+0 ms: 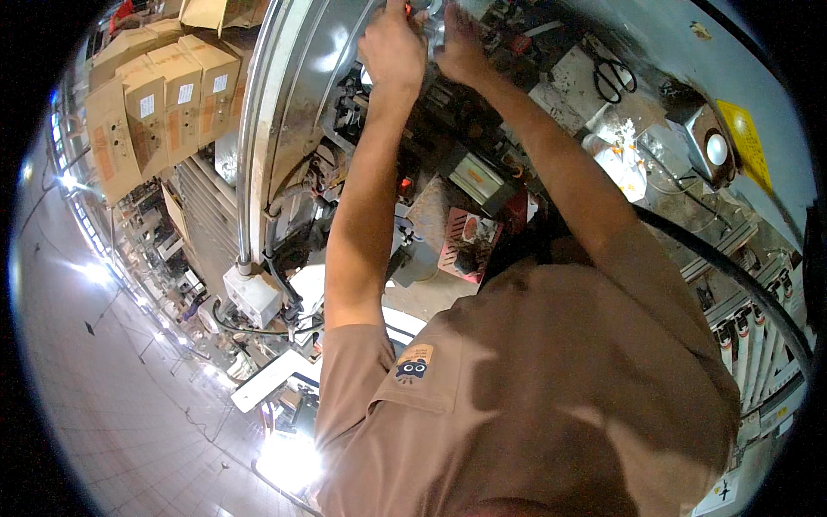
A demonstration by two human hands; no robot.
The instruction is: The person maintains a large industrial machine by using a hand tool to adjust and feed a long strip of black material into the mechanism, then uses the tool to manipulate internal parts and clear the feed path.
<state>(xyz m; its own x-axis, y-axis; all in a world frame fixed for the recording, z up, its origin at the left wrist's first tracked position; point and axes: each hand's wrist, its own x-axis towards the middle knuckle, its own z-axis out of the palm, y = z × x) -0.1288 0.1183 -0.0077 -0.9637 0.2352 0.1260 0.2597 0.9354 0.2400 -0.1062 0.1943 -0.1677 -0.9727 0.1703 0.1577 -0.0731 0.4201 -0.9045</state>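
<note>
Both my arms reach up to the top edge of the head view, into a cluttered machine. My left hand (pixel 394 50) has its fingers curled beside a shiny metal part (pixel 436 28). From the other side my right hand (pixel 461 50) closes in against the same spot, its fingers dark and partly cut off by the frame's edge. What exactly the fingers grip is hidden. Something small and orange-red glows near the left fingertips.
Black-handled scissors (pixel 613 80) lie on a dirty plate at right. Cardboard boxes (pixel 185 99) stand stacked at upper left, beyond a metal frame post (pixel 258 129). A thick black cable (pixel 724 263) curves along the right. Below my arms sits a red slotted box (pixel 468 245).
</note>
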